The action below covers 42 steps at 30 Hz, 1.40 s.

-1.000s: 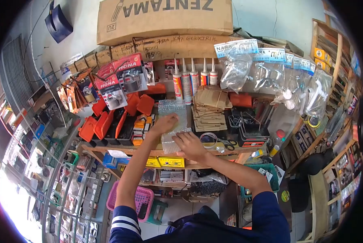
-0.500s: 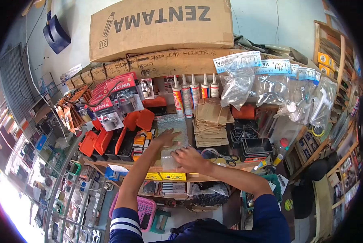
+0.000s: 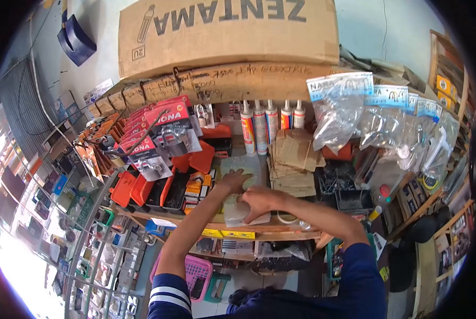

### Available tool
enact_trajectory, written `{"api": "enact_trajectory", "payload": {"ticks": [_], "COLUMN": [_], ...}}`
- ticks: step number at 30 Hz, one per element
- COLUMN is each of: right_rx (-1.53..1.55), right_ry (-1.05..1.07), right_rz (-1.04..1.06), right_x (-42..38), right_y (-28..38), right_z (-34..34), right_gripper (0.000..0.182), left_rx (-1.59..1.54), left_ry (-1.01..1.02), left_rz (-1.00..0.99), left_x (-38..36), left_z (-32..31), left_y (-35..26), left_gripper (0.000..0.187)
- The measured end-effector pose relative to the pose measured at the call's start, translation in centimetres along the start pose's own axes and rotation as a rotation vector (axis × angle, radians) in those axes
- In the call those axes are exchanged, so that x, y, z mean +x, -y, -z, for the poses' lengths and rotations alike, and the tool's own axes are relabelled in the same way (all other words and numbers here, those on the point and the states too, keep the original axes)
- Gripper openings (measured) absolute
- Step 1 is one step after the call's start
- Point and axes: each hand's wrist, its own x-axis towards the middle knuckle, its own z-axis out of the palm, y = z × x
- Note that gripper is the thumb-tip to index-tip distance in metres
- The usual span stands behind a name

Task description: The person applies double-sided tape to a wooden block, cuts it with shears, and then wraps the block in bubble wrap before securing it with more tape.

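A strip of clear bubble wrap (image 3: 247, 164) lies on the wooden counter, running away from me. My left hand (image 3: 235, 181) rests on it with the fingers spread. At the near end is a folded, translucent wrapped bundle (image 3: 235, 211); whatever is inside cannot be made out. My right hand (image 3: 260, 202) grips the bundle's right side, thumb toward me and fingers over the top. Both hands are close together, the left one farther in. Right of the wrap sits a stack of brown cardboard pieces (image 3: 294, 173).
Sealant tubes (image 3: 259, 130) stand behind the wrap. Black and orange bins (image 3: 166, 191) and small boxes (image 3: 195, 189) are on the left. Packaged padlocks (image 3: 169, 127) and bagged taps (image 3: 336, 119) hang from the beam. A dark parts bin (image 3: 353, 199) stands at right.
The camera view has shifted, so the scene sits farther right. My right hand has gone from curled fingers on the bundle to a wider grip around its side. My left hand stays spread on the wrap.
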Motion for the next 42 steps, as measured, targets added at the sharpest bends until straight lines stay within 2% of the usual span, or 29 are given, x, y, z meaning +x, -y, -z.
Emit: {"api": "enact_trajectory", "payload": {"ticks": [4, 7, 12, 15, 18, 20, 22, 23, 26, 27, 31, 33, 34, 36, 37, 38, 39, 40, 41, 42], "right_rx": [0.08, 0.213, 0.315, 0.616, 0.742, 0.769, 0.653, 0.522, 0.408, 0.296, 0.076, 0.172, 0.172, 0.097, 0.107, 0.108, 0.028, -0.054, -0.081, -0.083], "right_ry": [0.075, 0.225, 0.268, 0.482, 0.484, 0.516, 0.538, 0.509, 0.508, 0.427, 0.371, 0.022, 0.02, -0.181, -0.138, -0.137, -0.189, -0.241, -0.152, -0.154], "right_rz": [-0.02, -0.137, -0.13, -0.241, -0.342, -0.333, -0.357, -0.326, -0.362, -0.355, -0.449, -0.138, -0.135, -0.033, -0.085, -0.084, -0.045, -0.005, -0.04, -0.038], "right_x": [0.7, 1.2, 3.6, 4.4, 4.7, 4.9, 5.1, 5.3, 5.4, 4.9, 4.6, 4.4, 4.1, 3.4, 3.0, 2.4, 1.6, 1.0, 0.8, 0.7], "right_y": [-1.0, -1.2, -5.0, -6.6, -7.4, -7.2, -7.2, -7.5, -6.7, -5.6, -2.9, -4.1, -4.3, -4.0, -3.5, -2.9, -2.4, -2.0, -1.8, -1.6], "right_z": [0.4, 1.6, 0.3, 0.6, 0.1, 0.4, 0.8, 0.9, 2.2, 2.7, 3.8, 1.8, 0.9, -0.9, -1.4, -2.0, -2.5, -2.6, -2.3, -2.3], "right_gripper": [0.073, 0.084, 0.078, 0.072, 0.072, 0.07, 0.071, 0.07, 0.07, 0.063, 0.052, 0.042, 0.042, 0.038, 0.053, 0.053, 0.064, 0.076, 0.094, 0.094], "left_rx": [0.017, 0.003, -0.062, -0.093, -0.118, -0.156, -0.196, -0.198, -0.159, -0.149, -0.171, -0.144, -0.117, -0.142, -0.171, -0.171, -0.134, -0.095, -0.094, -0.096], "left_ry": [-0.034, -0.047, -0.071, -0.094, -0.148, -0.159, -0.142, -0.138, -0.129, -0.126, -0.15, -0.144, -0.144, -0.166, -0.188, -0.188, -0.168, -0.151, -0.155, -0.121], "left_rz": [-0.026, -0.046, -0.107, -0.158, -0.179, -0.184, -0.186, -0.187, -0.209, -0.209, -0.238, -0.251, -0.267, -0.272, -0.281, -0.279, -0.267, -0.256, -0.256, -0.239], "left_x": [-0.5, -1.1, -0.2, 0.6, 1.9, 2.0, 1.9, 2.3, 2.8, 2.7, 4.2, 2.6, 2.0, 3.3, 3.8, 3.5, 3.3, 2.9, 1.8, 0.4], "left_z": [-0.3, 0.2, 0.5, 0.3, -1.2, -0.7, -0.9, -1.1, -1.2, -1.0, -2.3, -1.4, -0.8, -2.2, -2.7, -2.6, -2.4, -1.8, -0.5, 0.5], "left_y": [0.0, -0.1, 1.5, 1.9, 3.4, 3.6, 3.9, 4.1, 4.6, 4.7, 5.9, 5.0, 4.7, 5.9, 6.3, 6.1, 5.7, 5.2, 4.1, 3.0], "left_gripper": [0.1, 0.099, 0.092, 0.087, 0.084, 0.084, 0.084, 0.084, 0.081, 0.08, 0.073, 0.072, 0.07, 0.072, 0.074, 0.074, 0.075, 0.077, 0.077, 0.076]}}
